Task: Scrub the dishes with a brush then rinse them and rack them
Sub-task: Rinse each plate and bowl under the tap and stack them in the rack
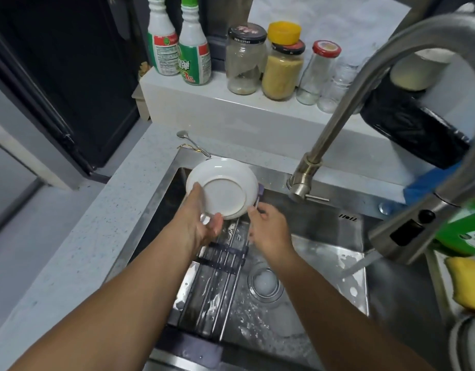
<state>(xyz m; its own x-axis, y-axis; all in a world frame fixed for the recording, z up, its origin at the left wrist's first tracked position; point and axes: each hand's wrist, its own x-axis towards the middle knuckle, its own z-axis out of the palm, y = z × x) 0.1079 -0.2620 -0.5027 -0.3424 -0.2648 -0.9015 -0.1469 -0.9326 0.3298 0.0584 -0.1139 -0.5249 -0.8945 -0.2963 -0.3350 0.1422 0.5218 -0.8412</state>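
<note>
Plate [222,192] underside up; left hand [201,220] covers near rim.

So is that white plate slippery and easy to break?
Probably both. The white plate looks glazed and wet, with the faucet running nearby, so it may slip. It looks stiff like ceramic, so dropped into the steel sink it could chip. The left hand holds its rim.

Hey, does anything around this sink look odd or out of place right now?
The faucet is running into the sink while nothing sits under the stream; the white plate is off at the rack, in the left hand. A spoon lies on the counter edge.
</note>
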